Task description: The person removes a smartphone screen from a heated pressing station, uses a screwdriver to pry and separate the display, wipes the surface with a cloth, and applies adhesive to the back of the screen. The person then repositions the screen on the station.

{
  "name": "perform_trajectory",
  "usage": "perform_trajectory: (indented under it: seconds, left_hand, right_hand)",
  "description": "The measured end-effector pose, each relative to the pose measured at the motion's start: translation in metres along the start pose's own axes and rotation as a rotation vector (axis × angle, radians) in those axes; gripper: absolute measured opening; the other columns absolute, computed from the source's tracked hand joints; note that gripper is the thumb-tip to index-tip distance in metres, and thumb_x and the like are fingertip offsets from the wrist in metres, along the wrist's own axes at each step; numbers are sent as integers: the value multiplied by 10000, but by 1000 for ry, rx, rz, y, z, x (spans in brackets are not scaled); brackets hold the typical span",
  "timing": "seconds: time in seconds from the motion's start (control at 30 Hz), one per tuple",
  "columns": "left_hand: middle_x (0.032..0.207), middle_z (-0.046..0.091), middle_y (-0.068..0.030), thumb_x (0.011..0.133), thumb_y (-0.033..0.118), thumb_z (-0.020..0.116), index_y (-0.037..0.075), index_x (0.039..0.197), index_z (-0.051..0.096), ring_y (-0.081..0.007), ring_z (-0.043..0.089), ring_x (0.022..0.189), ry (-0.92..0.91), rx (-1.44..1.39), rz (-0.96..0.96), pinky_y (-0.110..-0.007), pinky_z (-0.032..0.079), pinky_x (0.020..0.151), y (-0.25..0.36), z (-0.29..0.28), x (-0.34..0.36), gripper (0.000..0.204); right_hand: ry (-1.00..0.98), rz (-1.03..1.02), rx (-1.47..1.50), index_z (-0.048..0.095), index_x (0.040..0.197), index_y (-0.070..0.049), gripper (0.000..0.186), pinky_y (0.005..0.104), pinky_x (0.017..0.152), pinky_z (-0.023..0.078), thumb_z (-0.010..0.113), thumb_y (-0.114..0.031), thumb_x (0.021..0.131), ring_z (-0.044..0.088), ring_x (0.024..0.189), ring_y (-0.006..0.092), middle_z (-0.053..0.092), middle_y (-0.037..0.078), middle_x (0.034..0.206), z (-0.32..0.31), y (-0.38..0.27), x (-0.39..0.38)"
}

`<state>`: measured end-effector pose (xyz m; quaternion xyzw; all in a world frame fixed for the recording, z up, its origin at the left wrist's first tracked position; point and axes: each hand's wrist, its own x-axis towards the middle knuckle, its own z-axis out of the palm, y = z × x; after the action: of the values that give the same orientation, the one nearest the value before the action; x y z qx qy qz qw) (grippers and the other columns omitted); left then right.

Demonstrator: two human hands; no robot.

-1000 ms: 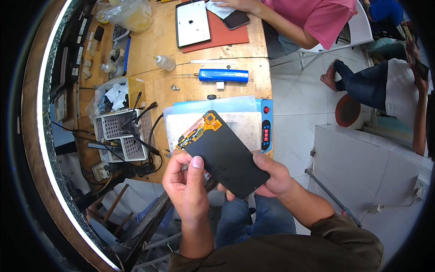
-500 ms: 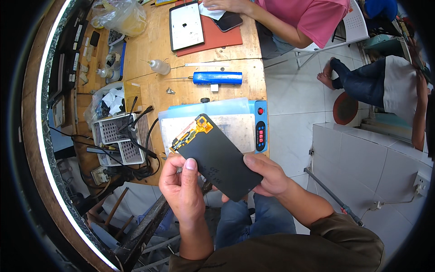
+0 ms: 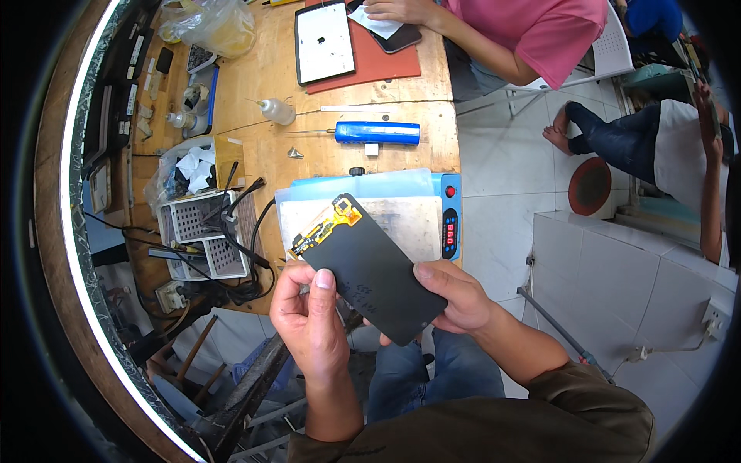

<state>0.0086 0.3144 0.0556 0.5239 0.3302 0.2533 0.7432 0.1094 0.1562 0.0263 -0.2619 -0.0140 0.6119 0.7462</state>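
Between both hands I hold a black phone screen panel, tilted, its dark back facing up. An orange flex cable with small circuits runs along its far left end, and faint handwriting marks its back. My left hand pinches the left long edge, thumb on top. At the right edge my right hand grips it, thumb on top and fingers underneath, mostly hidden. Just beyond the panel, a blue heating plate with a pale top, a red button and a lit red display lies on the bench, a translucent sheet over its far part.
On the wooden bench lie a blue-handled tool, a dropper bottle and a white basket with black cables. Across it, a co-worker's hand rests on a white cloth beside a tablet. Another person sits at right.
The bench and its things have shifted slightly right in view. My hands keep the same grip on the panel. At right, the seated person's arm has risen.
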Motion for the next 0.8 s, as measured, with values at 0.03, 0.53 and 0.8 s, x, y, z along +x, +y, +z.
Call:
perform_trajectory:
  seconds: [0.03,0.53,0.8]
  left_hand:
    - [1019,687,-81,1028,70,601,11,989,596,-128,657,929,5,-1,0,-285,540,883,0,0,0,71]
    - [961,607,-32,998,41,641,13,978,592,-74,557,845,33,1,-10,-227,450,774,7,2,2,60]
    - [963,606,-29,997,40,639,10,989,597,-78,558,845,44,3,-3,-231,451,775,7,3,3,52]
  right_hand:
    - [0,-9,-19,562,1294,164,656,404,777,610,353,-428,1104,752,915,402,684,340,1130,1,0,0]
    - [18,-3,-104,607,1243,138,672,339,742,567,379,-477,1097,730,920,270,726,267,1075,11,-9,1]
    - [-50,-2,-141,618,1278,99,566,341,908,544,418,-406,1119,677,1045,199,692,158,1162,7,-15,-1]
